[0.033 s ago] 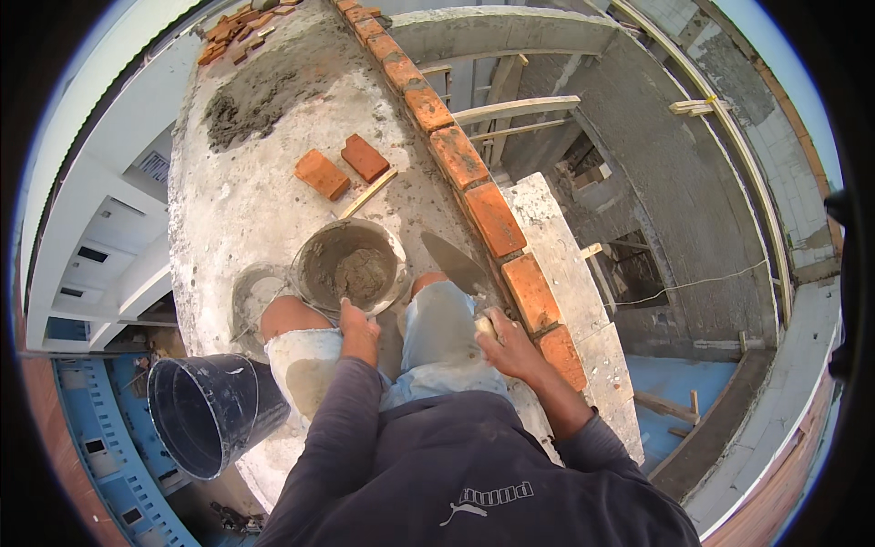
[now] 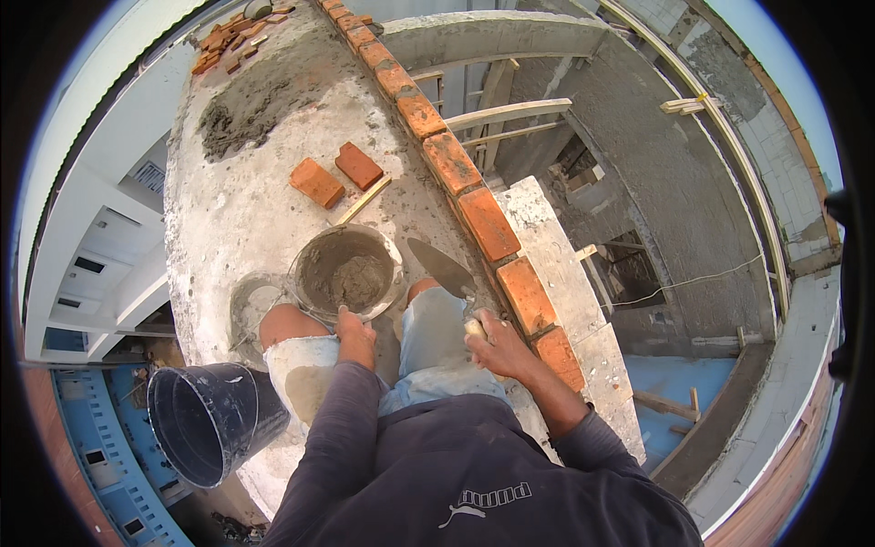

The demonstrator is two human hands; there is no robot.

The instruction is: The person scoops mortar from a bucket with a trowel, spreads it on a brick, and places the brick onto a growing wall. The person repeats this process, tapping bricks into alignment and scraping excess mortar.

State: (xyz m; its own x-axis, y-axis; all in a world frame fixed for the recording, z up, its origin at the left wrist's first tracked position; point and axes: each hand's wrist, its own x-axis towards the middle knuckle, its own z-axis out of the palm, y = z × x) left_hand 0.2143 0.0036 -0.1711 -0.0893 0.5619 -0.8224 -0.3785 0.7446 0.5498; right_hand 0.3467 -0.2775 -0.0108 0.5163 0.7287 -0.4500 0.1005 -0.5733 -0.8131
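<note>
White building (image 2: 120,244), seemingly blue floor (image 2: 679,374)

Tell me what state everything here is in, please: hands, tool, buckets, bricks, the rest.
Right hand, closed on the trowel
Trowel, held by its handle
Left hand, at the mortar bucket's rim, grip unclear
Mortar bucket, uncovered, partly filled
Black bucket, uncovered, contents unclear
Brick row, set end to end
Two loose bricks, lying apart from the row
Wood strip, lying loose
Mortar heap, spread out
</note>
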